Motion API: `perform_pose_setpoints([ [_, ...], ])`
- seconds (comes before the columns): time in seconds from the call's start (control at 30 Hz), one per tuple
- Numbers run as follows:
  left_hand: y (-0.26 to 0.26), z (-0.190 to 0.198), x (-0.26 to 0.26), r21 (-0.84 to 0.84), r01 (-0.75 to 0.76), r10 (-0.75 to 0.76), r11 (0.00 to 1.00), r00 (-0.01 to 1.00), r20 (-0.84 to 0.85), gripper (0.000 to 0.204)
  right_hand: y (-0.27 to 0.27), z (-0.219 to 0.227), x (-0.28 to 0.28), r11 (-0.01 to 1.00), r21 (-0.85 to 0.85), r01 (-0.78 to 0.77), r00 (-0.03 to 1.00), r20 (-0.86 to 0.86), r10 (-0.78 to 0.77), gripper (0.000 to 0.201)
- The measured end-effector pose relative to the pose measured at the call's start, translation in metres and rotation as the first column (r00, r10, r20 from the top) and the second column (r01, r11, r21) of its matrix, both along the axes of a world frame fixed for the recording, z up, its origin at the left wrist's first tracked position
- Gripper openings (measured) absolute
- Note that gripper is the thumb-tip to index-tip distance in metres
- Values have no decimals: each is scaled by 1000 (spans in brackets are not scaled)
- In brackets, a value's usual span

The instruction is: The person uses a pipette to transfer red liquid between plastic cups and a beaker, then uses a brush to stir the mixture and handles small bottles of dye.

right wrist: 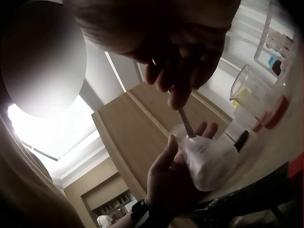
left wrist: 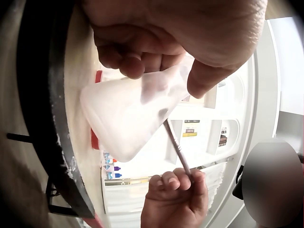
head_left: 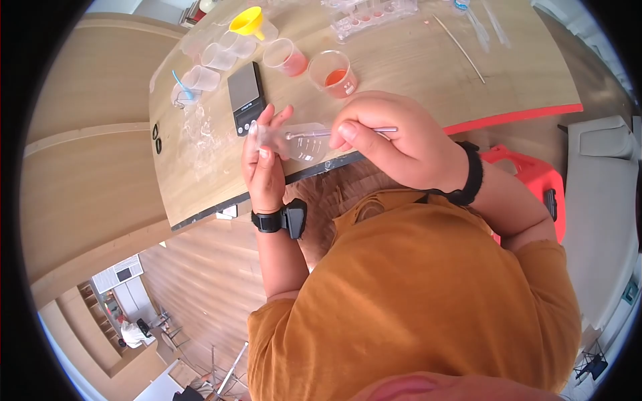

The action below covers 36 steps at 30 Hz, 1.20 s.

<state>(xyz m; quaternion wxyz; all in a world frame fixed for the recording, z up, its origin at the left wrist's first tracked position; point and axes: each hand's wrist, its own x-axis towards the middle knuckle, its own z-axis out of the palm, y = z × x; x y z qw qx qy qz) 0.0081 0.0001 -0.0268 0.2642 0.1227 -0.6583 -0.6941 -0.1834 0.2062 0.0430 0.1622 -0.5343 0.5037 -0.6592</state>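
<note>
My left hand [head_left: 265, 160] grips a translucent plastic conical flask [head_left: 311, 143] by its neck. The flask lies tilted on its side near the front table edge, its base toward my right hand [head_left: 408, 140]. Between the thumb and fingers of that hand is a thin metal lab spoon [head_left: 382, 129]. Its small rounded end overlaps the flask near the neck in the head view. From the left wrist, the same metal spoon [left wrist: 176, 147] slants up to the flask's side [left wrist: 126, 116], where a dark spot shows. The right wrist view shows the spoon [right wrist: 186, 123] meeting the flask [right wrist: 211, 159].
Beyond my hands are a black digital scale [head_left: 245, 93] and two beakers, one with orange-red liquid [head_left: 338, 79]. Several plastic cups and a yellow funnel [head_left: 249, 23] stand at back left. A tube rack [head_left: 374, 17] and a thin wooden stick [head_left: 459, 49] lie at back right.
</note>
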Motion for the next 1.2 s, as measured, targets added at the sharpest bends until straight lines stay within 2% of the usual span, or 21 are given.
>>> perform_pose_setpoints([
  [0.03,2,-1,-2,-12,-24,24,1000,999,-23,72,5,0,-4,1000,-4,-2,1000,1,2,18],
  [0.1,4,-2,-1,-23,-62,61,998,997,-47,75,17,1,-16,942,307,-136,986,138,97,15],
  [0.23,5,3,-2,-41,-31,29,999,999,-34,77,19,2,-11,949,296,-113,968,246,39,14],
  [0.3,5,5,-4,-36,-5,4,999,1000,-23,77,8,0,-4,999,44,-30,998,-48,32,25],
  [0.33,6,6,-4,-17,-1,1,1000,1000,-28,78,7,0,-5,998,36,-55,993,-98,59,24],
  [0.37,6,8,-4,1,0,1,1000,999,-34,78,11,0,-8,998,32,-56,994,-97,59,24],
  [0.43,7,4,-4,-9,-41,40,999,999,-28,81,22,1,-16,974,211,-84,992,-76,102,21],
  [0.57,9,8,-5,-19,-62,62,998,998,-2,83,23,5,-12,980,199,-23,993,-109,46,18],
  [0.63,8,8,-6,-7,-38,38,999,999,-8,81,9,8,0,1000,-1,-6,973,-229,6,14],
  [0.7,7,8,-5,1,-28,28,1000,1000,-11,80,4,6,5,999,-40,19,958,-287,-30,13],
  [0.8,9,7,-5,1,-84,84,996,996,-13,81,15,4,-1,996,79,-31,955,-291,53,9],
  [0.93,12,11,-6,11,-78,78,997,997,12,79,26,8,0,987,161,2,955,-293,45,10],
  [1.0,8,9,-5,8,-58,58,998,998,5,76,14,7,9,999,44,32,960,-278,-18,12],
  [1.03,9,8,-5,6,-56,56,998,998,4,76,9,5,12,999,41,34,960,-278,-22,12],
  [1.1,10,8,-5,34,-77,76,996,997,9,76,-1,-1,15,993,-104,58,954,-287,-85,12],
  [1.13,11,8,-5,29,-83,83,996,997,10,76,3,0,12,993,-108,51,955,-285,-81,12],
  [1.2,13,5,-7,-3,-128,127,992,991,-32,79,20,2,2,992,126,-28,943,-326,68,9],
])
